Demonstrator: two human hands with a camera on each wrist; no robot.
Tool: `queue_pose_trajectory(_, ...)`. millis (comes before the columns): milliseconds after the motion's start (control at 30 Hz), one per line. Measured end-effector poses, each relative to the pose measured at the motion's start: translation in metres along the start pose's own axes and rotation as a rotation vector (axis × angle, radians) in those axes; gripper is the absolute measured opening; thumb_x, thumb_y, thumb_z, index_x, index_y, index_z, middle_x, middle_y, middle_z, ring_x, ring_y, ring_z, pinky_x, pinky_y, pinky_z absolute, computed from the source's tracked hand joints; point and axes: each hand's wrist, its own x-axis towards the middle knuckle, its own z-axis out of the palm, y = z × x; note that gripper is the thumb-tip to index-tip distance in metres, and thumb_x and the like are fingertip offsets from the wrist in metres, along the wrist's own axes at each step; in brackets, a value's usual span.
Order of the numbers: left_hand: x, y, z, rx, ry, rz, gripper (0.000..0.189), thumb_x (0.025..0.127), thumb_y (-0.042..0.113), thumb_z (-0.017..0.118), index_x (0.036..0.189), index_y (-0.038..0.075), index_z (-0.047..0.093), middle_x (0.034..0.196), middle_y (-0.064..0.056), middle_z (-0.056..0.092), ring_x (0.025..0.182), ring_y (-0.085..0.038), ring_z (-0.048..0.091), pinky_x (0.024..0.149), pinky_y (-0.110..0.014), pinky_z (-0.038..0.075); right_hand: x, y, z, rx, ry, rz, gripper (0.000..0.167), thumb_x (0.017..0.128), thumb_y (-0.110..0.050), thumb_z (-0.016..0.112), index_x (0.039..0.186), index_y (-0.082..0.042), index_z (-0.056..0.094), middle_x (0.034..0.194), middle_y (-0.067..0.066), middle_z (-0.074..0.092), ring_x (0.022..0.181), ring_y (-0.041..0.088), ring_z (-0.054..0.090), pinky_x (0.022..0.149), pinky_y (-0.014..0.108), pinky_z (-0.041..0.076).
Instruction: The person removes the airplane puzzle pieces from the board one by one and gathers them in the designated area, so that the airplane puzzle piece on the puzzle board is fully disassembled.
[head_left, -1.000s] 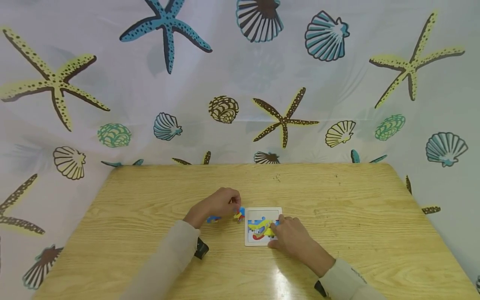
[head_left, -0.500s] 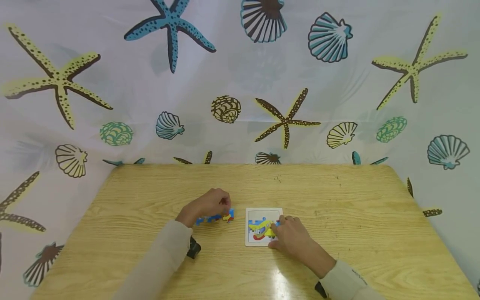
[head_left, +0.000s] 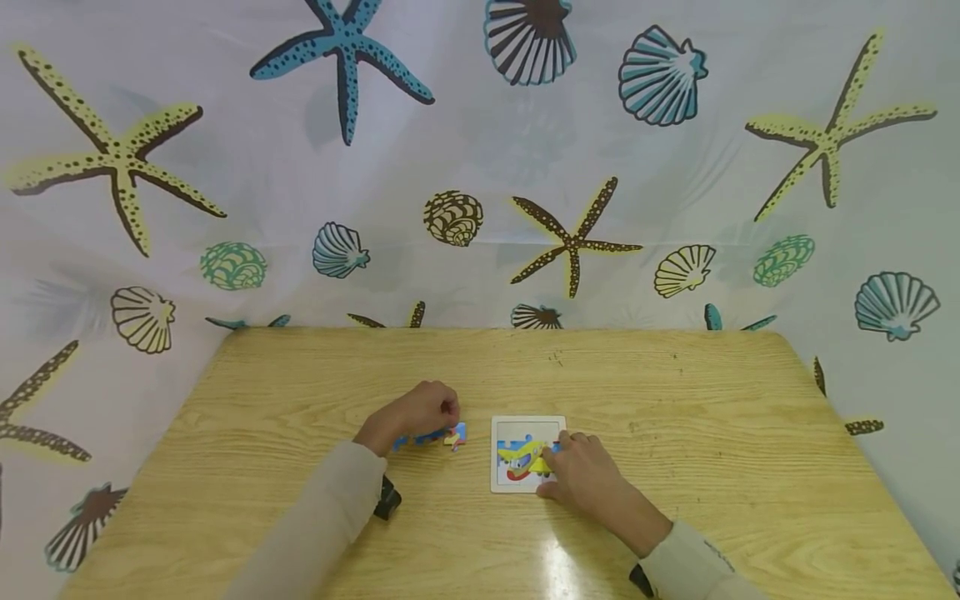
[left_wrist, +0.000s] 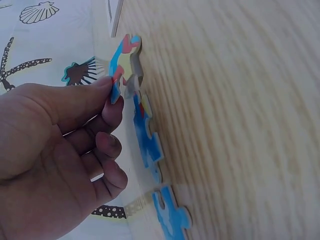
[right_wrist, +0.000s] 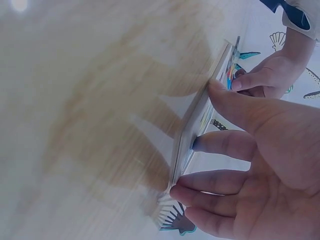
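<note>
Between thumb and forefinger, my left hand pinches a blue, red and yellow jigsaw piece, tilted close over the table. Beside and below it lie blue loose pieces, partly hidden by the hand in the head view. A white-rimmed puzzle tray lies flat to the right, its lower part filled with a yellow airplane picture and its upper part bare. My right hand grips the tray's right side, thumb on the near edge, fingertips on the far part, index finger over the picture.
The wooden table stretches out around the tray. Behind it hangs a pale cloth printed with starfish and shells. Another blue piece lies farther along the row. Dark bands sit on both wrists.
My left hand has drawn left, away from the tray's edge, with the colourful piece, which now sits at a different tilt. The right hand and tray have stayed put.
</note>
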Motion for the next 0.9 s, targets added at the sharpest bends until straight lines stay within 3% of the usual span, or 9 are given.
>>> queue_pose_trajectory(233,0.0030,0.0006,0.0037,0.028,0.013,0.026,0.014,0.092,0.007,0.059,0.079,0.010,0.064,0.078,0.002,0.063,0.067,-0.012,0.050,0.066,-0.026,0.044,0.0013,0.0010,0.0040,0.000,0.003,0.006,0.049,0.083,-0.046,0.067,0.114,-0.009,0.067,0.119,0.022,0.062,0.107,0.037,0.060,0.090,0.049,0.048)
queue_pose_trajectory(433,0.0070,-0.0015,0.0082,0.015,0.018,0.003,0.011,0.091,0.009,0.061,0.081,0.011,0.062,0.076,0.001,0.059,0.060,-0.011,0.052,0.060,-0.024,0.044,0.0016,0.0014,0.0042,-0.009,0.011,0.011,0.049,0.083,-0.048,0.067,0.112,-0.009,0.067,0.118,0.021,0.062,0.105,0.036,0.061,0.089,0.048,0.049)
queue_pose_trajectory(633,0.0044,0.0007,0.0053,0.014,0.040,-0.021,0.010,0.092,0.011,0.060,0.082,0.012,0.061,0.077,0.001,0.059,0.063,-0.012,0.051,0.064,-0.025,0.044,0.0019,0.0009,0.0036,-0.018,0.000,0.018,0.050,0.083,-0.049,0.067,0.113,-0.009,0.067,0.118,0.021,0.062,0.106,0.036,0.060,0.089,0.047,0.048)
queue_pose_trajectory(900,0.0036,0.0030,0.0034,0.014,0.056,0.011,0.009,0.092,0.013,0.060,0.082,0.012,0.062,0.080,0.001,0.060,0.068,-0.013,0.050,0.068,-0.028,0.045,0.0004,0.0003,0.0028,-0.022,-0.017,0.032,0.052,0.084,-0.049,0.066,0.116,-0.009,0.066,0.121,0.021,0.061,0.110,0.035,0.059,0.091,0.047,0.047)
